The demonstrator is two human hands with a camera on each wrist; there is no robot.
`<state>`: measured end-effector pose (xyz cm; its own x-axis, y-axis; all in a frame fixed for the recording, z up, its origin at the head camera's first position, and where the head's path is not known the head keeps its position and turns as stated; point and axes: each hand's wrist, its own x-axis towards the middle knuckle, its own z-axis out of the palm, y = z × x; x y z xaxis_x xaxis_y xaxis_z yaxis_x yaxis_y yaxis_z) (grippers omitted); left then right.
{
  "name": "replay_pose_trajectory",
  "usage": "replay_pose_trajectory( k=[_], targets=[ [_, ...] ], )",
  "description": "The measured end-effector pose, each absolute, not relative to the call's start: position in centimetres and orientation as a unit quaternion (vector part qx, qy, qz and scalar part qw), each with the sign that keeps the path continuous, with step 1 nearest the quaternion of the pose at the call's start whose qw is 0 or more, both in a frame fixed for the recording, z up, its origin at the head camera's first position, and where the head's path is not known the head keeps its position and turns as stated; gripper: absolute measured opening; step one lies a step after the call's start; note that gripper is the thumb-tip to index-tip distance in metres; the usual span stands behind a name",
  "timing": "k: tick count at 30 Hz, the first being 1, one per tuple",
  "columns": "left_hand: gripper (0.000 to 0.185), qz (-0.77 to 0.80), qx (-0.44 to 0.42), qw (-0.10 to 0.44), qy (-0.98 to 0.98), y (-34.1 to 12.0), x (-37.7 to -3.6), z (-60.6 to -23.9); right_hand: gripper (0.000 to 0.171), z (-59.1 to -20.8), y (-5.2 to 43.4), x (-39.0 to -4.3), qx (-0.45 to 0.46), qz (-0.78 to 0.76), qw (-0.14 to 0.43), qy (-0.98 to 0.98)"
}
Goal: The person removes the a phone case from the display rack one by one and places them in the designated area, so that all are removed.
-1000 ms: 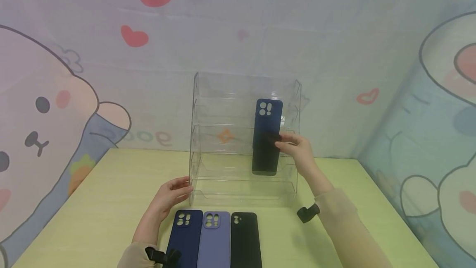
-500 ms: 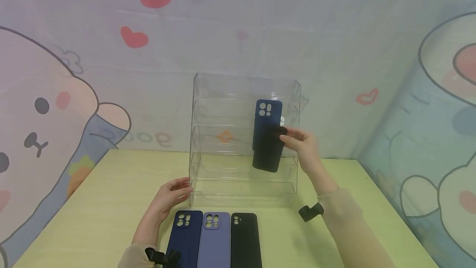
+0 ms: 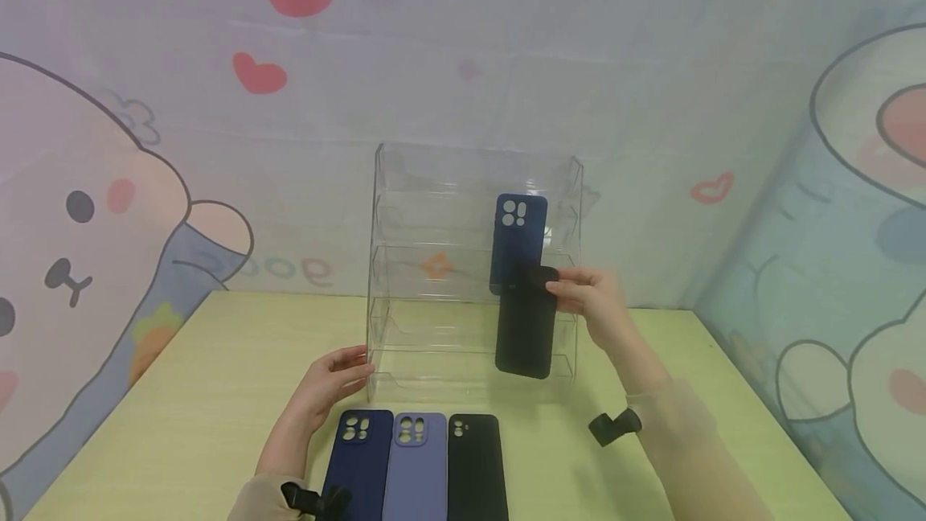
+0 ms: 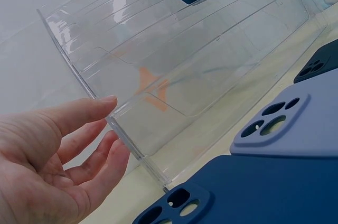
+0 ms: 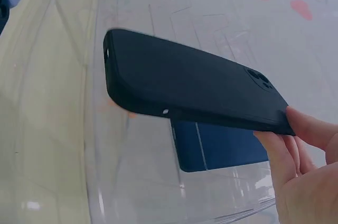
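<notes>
A clear acrylic tiered display rack [image 3: 434,328] stands on the table. My left hand [image 3: 334,380] holds its left side edge, thumb in front and bent fingers on the outer side, as the left wrist view [image 4: 68,155] shows. In my right hand [image 3: 596,296], thumb and fingers pinch a black phone case [image 3: 526,328] near its camera end. That case hangs in front of the rack's right part, its lower end tilted slightly. Behind it, a blue phone case [image 3: 519,231] stands in a higher tier, its lower part overlapped by the black one in the head view.
Near the table's front lie a dark blue phone case [image 3: 359,465], a lilac phone case [image 3: 415,473] and another black phone case [image 3: 477,465], side by side. A cartoon-printed cloth [image 3: 651,87] hangs behind the yellow table [image 3: 253,344].
My right hand has drawn the black case to the right and then down, away from the rack's tiers. More of the blue case shows now. My left hand stays on the rack's edge.
</notes>
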<state>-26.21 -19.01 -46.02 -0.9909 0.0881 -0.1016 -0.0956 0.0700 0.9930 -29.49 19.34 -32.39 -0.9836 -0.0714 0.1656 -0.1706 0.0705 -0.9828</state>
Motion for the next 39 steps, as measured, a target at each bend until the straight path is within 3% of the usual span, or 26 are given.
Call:
replay_pose_trajectory(
  k=[39],
  targets=[
    [0.058, 0.685, -0.005, 0.073, 0.724, -19.0, -26.3, -46.3, 0.059, -43.7, 21.4, -24.9, 0.015, 0.674, -0.126, -0.728]
  ],
)
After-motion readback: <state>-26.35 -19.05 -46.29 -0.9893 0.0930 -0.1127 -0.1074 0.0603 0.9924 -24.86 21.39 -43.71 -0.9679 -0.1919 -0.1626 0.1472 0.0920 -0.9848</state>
